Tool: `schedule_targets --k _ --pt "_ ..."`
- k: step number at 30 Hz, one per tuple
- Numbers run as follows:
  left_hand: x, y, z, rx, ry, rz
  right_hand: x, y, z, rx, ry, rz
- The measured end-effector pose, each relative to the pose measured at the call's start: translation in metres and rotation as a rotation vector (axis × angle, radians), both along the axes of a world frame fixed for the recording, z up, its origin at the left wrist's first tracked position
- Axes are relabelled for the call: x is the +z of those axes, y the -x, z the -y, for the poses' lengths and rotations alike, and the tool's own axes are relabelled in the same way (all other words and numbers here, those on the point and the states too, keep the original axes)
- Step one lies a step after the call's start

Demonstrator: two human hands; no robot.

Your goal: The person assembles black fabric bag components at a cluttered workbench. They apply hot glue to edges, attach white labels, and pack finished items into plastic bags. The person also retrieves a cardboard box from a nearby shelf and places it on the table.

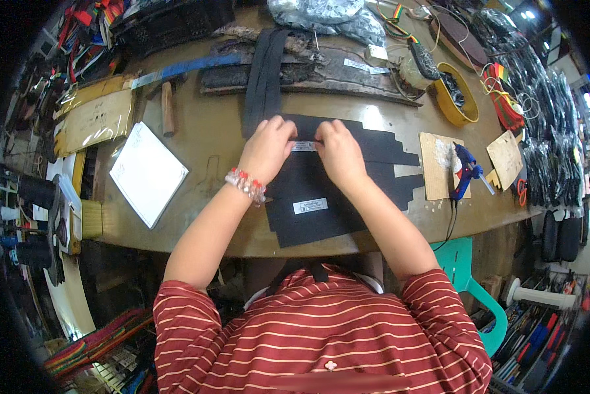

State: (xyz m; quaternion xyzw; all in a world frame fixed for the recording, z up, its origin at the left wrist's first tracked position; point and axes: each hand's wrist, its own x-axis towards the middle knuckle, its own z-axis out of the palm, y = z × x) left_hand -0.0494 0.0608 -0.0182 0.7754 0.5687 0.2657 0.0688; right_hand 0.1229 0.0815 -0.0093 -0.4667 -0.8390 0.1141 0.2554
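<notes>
Black flat pieces of fabric (334, 230) with notched edges lie on the table in front of me. A small white label (303, 146) sits over the farther piece, between my two hands. My left hand (270, 150), below a beaded bracelet (245, 184), is closed with its fingertips at the label's left end. At the right end, the fingers of my right hand (339, 152) are pinched together on it. A second white label (310, 206) lies flat on the nearer piece. Beyond my left hand stretches a long black strip (264, 79).
A blue glue gun (464, 172) rests on cardboard (434, 167) to the right, near orange-handled scissors (522, 191). White sheets (149, 172) and a wooden handle (168, 109) lie left. Farther back are a dark board (360, 82) and a yellow container (464, 115). A green chair (482, 295) stands right.
</notes>
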Motion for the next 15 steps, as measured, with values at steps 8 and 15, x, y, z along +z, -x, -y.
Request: schedule_targets --k 8,15 --pt "0.007 0.007 0.031 -0.15 -0.146 -0.228 -0.008 -0.022 0.019 0.056 -0.157 0.202" --pt "0.044 -0.023 0.03 -0.175 0.097 -0.339 0.022 -0.055 0.015 0.21 0.05 0.022"
